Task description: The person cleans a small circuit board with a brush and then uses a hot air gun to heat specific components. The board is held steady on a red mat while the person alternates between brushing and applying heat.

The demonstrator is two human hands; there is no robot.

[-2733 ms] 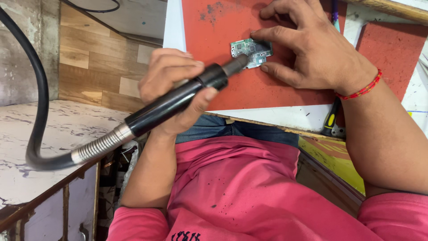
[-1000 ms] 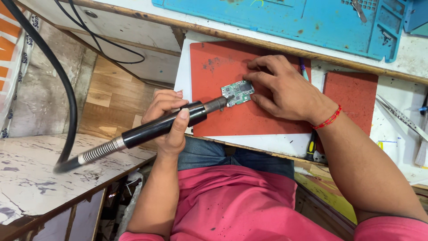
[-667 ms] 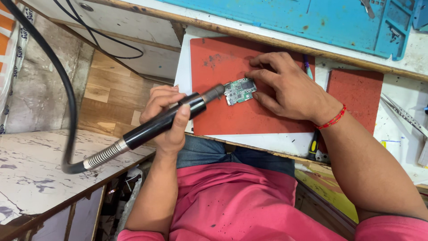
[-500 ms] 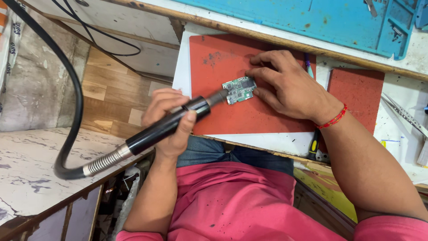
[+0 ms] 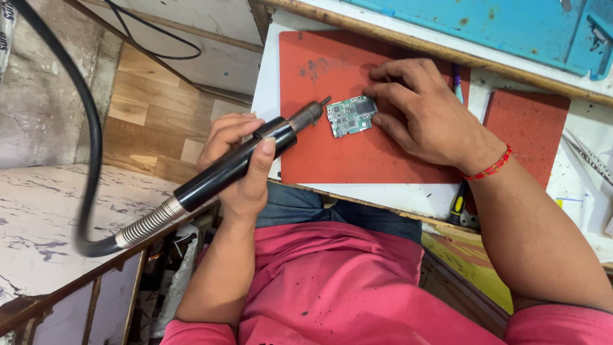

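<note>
Red mat (image 5: 357,153) carries the small circuit board (image 5: 350,115), pinned by my right hand (image 5: 428,115) fingertips. My left hand (image 5: 239,160) is wrapped around the rotary handpiece (image 5: 239,163), whose tip has lifted just off the board's edge, so grinding is paused.

We see a white desk (image 5: 408,195) with a wooden front edge. Directly on it lie a large red mat (image 5: 357,156), a smaller red mat (image 5: 527,128) and a blue tray (image 5: 485,25) at the back. A small circuit board (image 5: 350,116) rests on the large mat.
</note>
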